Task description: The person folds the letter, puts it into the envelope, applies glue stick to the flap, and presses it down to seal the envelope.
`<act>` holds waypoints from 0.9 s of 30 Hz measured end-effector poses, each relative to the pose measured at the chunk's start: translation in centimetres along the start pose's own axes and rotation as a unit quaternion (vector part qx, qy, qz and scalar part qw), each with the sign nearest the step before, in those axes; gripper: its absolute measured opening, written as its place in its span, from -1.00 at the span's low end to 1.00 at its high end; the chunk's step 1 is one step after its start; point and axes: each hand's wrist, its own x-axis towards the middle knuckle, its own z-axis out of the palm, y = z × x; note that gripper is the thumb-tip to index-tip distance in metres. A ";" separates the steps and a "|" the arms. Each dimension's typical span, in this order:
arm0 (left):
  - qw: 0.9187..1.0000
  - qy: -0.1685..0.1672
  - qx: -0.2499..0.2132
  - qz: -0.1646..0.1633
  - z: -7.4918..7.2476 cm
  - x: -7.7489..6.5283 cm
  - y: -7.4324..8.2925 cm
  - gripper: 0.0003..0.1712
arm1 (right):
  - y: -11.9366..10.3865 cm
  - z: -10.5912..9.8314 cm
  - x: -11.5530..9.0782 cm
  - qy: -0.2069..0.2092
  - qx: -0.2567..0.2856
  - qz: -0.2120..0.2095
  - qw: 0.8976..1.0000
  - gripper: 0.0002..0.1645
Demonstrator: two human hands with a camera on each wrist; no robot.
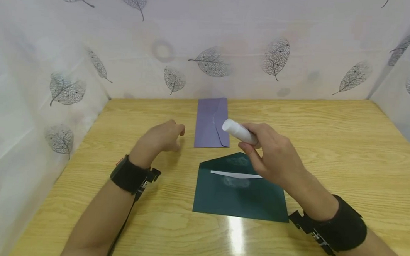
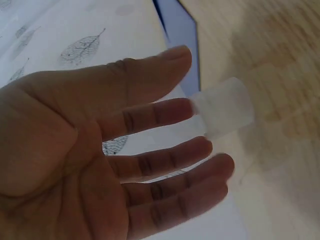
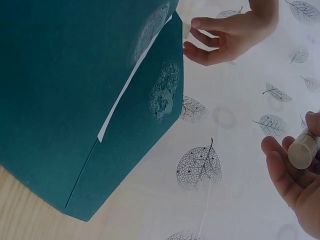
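Note:
My right hand [image 1: 276, 155] grips a white glue stick [image 1: 239, 131] between thumb and fingers, above the flap end of a dark green envelope [image 1: 236, 199]. The flap lies unfolded, with whitish glue smears [image 3: 165, 92] on it and on the body below. A strip of white paper [image 1: 235, 175] shows at the envelope's mouth. To the left, my left hand [image 1: 161, 137] is over the table, thumb and fingers spread apart. In the left wrist view a small whitish cap [image 2: 227, 107] is at the index fingertip; the hand hides it from the head view.
A purple envelope [image 1: 206, 124] with its flap folded down lies behind the green one, near the table's back edge. The wooden table [image 1: 357, 151] is bordered at the back and sides by a pale leaf-patterned sheet [image 1: 245, 29]. Both wrists wear black straps.

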 end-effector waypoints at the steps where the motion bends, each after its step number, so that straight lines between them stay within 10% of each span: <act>1: 1.000 -0.003 -0.005 0.000 0.1 0.2 -0.2 -0.48 | 0.0 0.0 0.0 -0.001 0.000 0.000 1.000 -0.45; 9: 0.999 0.017 -0.028 0.025 0.3 0.6 -0.6 -0.69 | 0.1 0.2 -0.1 -0.005 -0.005 0.000 1.000 -0.45; 16: 0.984 0.125 -0.055 0.115 -0.8 -0.6 1.0 -0.64 | 0.1 0.2 -0.1 -0.011 -0.010 0.010 1.000 -0.46; 19: 0.959 0.192 -0.103 0.181 -1.3 -1.5 2.2 -0.64 | 0.1 0.2 -0.1 -0.011 -0.009 0.007 1.000 -0.46; 27: 0.854 0.316 -0.283 0.302 -1.4 -3.9 5.6 -0.70 | 0.1 0.2 -0.1 0.028 0.001 -0.031 0.999 -0.39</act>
